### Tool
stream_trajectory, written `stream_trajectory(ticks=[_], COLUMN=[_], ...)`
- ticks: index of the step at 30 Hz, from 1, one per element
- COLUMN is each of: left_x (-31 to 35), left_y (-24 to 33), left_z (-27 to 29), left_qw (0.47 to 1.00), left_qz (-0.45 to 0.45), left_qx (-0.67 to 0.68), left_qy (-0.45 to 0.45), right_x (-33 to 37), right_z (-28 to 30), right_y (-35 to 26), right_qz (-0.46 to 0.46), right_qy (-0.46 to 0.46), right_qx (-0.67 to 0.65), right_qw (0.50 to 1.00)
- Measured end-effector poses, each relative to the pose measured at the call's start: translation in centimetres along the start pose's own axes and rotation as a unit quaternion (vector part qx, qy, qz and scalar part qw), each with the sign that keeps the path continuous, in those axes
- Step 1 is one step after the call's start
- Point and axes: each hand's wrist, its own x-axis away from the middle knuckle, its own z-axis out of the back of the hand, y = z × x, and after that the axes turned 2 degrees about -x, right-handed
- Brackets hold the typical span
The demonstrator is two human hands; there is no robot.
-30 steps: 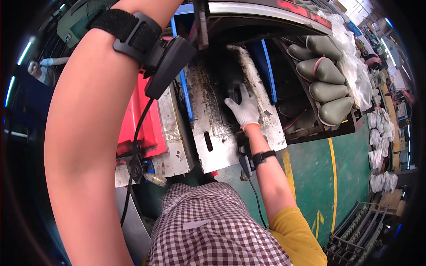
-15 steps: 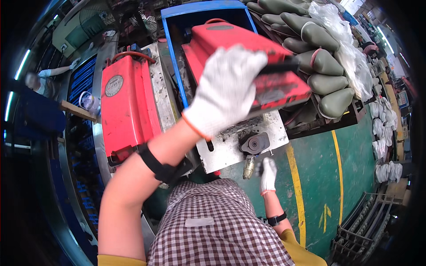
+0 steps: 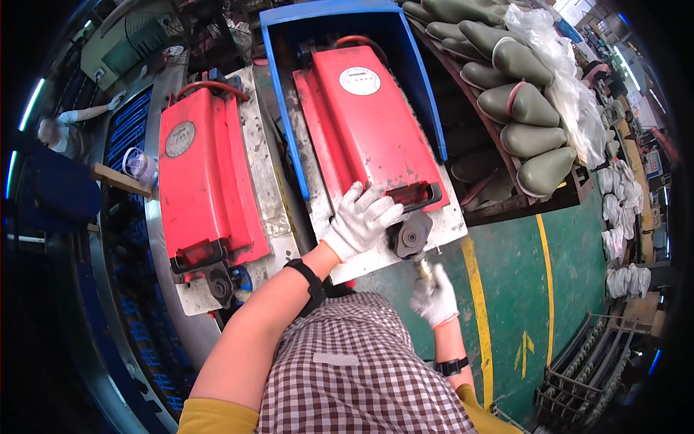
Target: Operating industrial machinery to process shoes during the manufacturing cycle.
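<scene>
A red metal cover [image 3: 372, 119] with a round white label lies flat over a pale metal base plate [image 3: 354, 269]. At its near end is a black handle [image 3: 428, 199]. My left hand [image 3: 361, 220], in a white glove, rests at this near end beside the handle, fingers spread and holding nothing. A dark round knob [image 3: 412, 236] sits on the plate just right of it. Below the knob, my gloved right hand [image 3: 435, 298] is closed around a brass-coloured lever [image 3: 425, 270], its tip hidden by my fingers.
A second red cover [image 3: 206, 173] on its own plate stands to the left. A blue metal hood [image 3: 278, 94] frames the nearer machine. Green boot-shaped forms [image 3: 538, 148] crowd a rack at right. A metal rack [image 3: 585, 369] stands lower right. Another person [image 3: 69, 134] is at far left.
The red cover, tilted up by its handle in my left hand before, now lies down on the plate. My left hand has let go of the handle; my right hand has closed on the lever.
</scene>
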Motion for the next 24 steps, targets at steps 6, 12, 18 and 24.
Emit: stream_trajectory(ticks=[6,12,18,24], left_x=[0.0,-0.7,2.0,10.5], left_y=[0.0,1.3,-1.8,-2.8], left_z=[0.3,7.3,22.3,32.0], left_qw=[1.000,0.972,0.949,0.905], left_qz=[0.007,0.127,0.292,0.394], left_qx=[0.001,0.135,0.075,-0.105], left_qy=[0.004,-0.142,-0.086,-0.119], right_x=[-4.2,-3.7,-6.0,-11.6], right_z=[-0.9,-0.5,-9.9,-20.0], right_y=[-4.1,1.4,6.5,14.1], right_qz=[0.210,0.123,-0.031,-0.123], right_qy=[0.125,0.093,-0.006,-0.207], right_qx=[-0.105,0.033,0.439,0.646], right_qw=[0.964,0.987,0.898,0.724])
